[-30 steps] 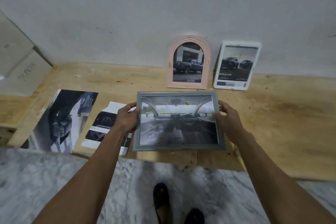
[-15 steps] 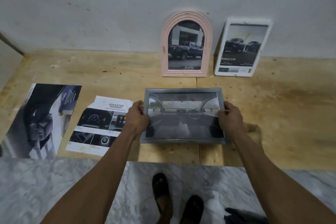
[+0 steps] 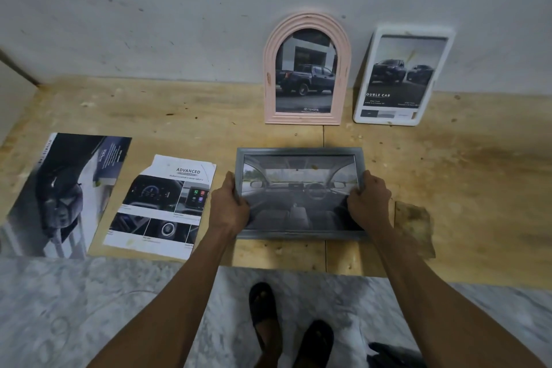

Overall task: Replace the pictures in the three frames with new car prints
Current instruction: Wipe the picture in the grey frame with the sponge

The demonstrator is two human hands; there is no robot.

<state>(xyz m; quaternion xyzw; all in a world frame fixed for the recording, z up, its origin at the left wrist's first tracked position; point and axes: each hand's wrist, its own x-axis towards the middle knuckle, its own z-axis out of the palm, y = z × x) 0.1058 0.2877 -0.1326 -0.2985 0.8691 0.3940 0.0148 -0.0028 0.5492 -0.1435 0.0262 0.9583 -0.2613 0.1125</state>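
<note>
Grey and landscape, the picture frame with a car-interior print is held near the counter's front edge, the left hand gripping its left side and the right hand its right side, fingers curled over the rim onto the glass. Whether its lower edge rests on the wood or floats just above, I cannot tell. At the counter's back edge the pink arched frame and the white frame lean against the wall, each showing a pickup print, so this looks like the third frame, ready to stand beside them. To do it well, I would carry it level toward the back edge, into the open stretch left of the pink frame, keeping both grips even so it does not twist, set the bottom rail down first, then tip the top gently onto the wall before letting go. Clear the two standing frames on the way, since a knock could topple them. Two loose brochure sheets, the dark car sheet and the dashboard sheet, lie along the front edge toward the left corner.
</note>
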